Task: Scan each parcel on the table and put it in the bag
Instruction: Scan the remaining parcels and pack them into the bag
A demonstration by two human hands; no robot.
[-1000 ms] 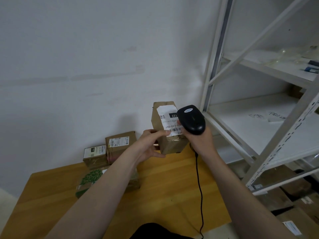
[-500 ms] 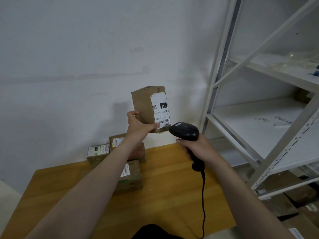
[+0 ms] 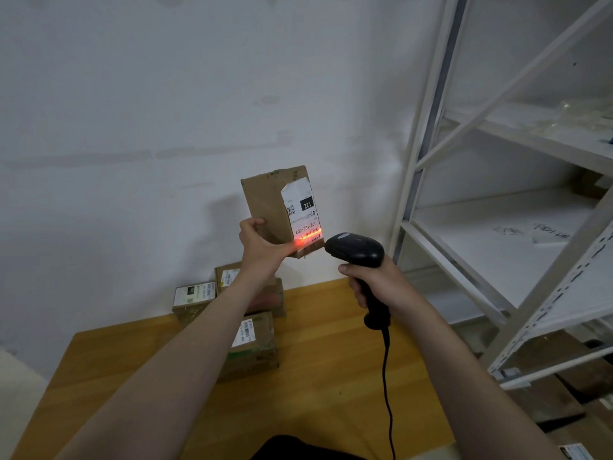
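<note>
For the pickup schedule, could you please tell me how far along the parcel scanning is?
Done: nothing visible; no bag in view. In hand: left hand holds a parcel; the scanner in the right hand lights its label red. Left: three parcels on the table.

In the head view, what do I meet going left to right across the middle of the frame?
Small white-labelled parcel by the wall → held parcel → barcode scanner → white shelf rack. The hands overlap these, so they are left out.
</note>
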